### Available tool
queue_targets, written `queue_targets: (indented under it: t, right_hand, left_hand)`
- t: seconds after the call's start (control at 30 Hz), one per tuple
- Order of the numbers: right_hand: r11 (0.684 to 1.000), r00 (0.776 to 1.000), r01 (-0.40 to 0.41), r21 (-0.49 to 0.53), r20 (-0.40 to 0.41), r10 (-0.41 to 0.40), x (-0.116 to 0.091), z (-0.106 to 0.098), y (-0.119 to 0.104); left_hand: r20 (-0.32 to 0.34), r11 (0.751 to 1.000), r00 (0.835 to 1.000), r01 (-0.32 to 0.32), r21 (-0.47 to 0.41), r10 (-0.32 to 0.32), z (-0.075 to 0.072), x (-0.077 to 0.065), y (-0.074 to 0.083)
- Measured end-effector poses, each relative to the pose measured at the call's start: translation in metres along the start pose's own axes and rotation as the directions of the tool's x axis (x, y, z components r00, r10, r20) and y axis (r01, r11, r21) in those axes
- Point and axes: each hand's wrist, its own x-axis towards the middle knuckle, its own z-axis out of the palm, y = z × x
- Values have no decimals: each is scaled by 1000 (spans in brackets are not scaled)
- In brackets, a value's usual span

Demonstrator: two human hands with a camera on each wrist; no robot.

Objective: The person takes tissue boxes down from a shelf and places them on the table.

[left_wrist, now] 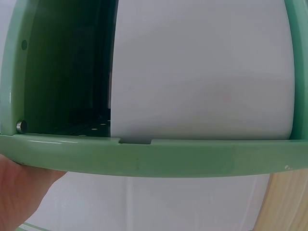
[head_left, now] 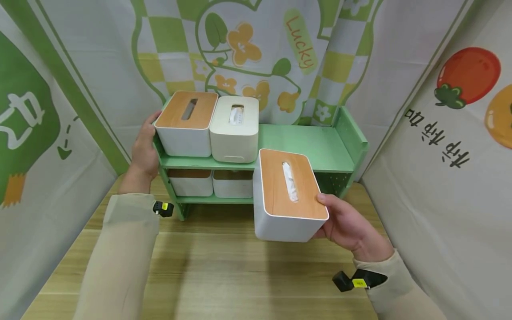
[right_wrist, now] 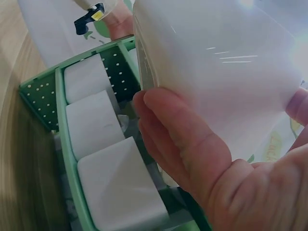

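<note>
My right hand [head_left: 348,222] holds a white tissue box [head_left: 278,204] with a wood-grain lid, raised and tilted in front of the green shelf [head_left: 304,142]. White tissue shows in its slot. In the right wrist view, fingers [right_wrist: 192,130] spread along the box's underside. At the shelf's left end, my left hand [head_left: 145,149] grips the side panel [left_wrist: 159,159]; part of its fingers is hidden. Beside that hand on the top board stands another wood-lidded tissue box [head_left: 184,140], its slot dark. Right of it sits a cream tissue box [head_left: 235,144].
White boxes [head_left: 190,184] line the lower tier; the right wrist view shows three, including a near one [right_wrist: 120,187]. Perforated green panels [right_wrist: 41,98] close the shelf's ends. A wood-grain tabletop [head_left: 224,266] lies in front; printed cloth [head_left: 172,35] hangs behind.
</note>
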Motion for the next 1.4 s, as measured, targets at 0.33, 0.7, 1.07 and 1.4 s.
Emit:
queue_targets:
  t: [0.33,0.7,1.07,1.4]
  right_hand:
    - [999,999,-32,-19,4,32,1,-3,13]
    - [997,997,-78,-13,11,78,1,-9,29]
    - [994,995,-104,-44,-2,104,0,-14,39]
    - [989,990,-139,-47,-38,137,-1,-19,49]
  left_hand:
    - [-4,1000,1000,-6,-8,6,0,2,-1]
    - [1,1000,1000,-10,-14,10,0,0,1]
    - [4,1000,1000,-17,-2,17,0,0,1]
    - [0,1000,1000,-3,15,3,-1,3,-1]
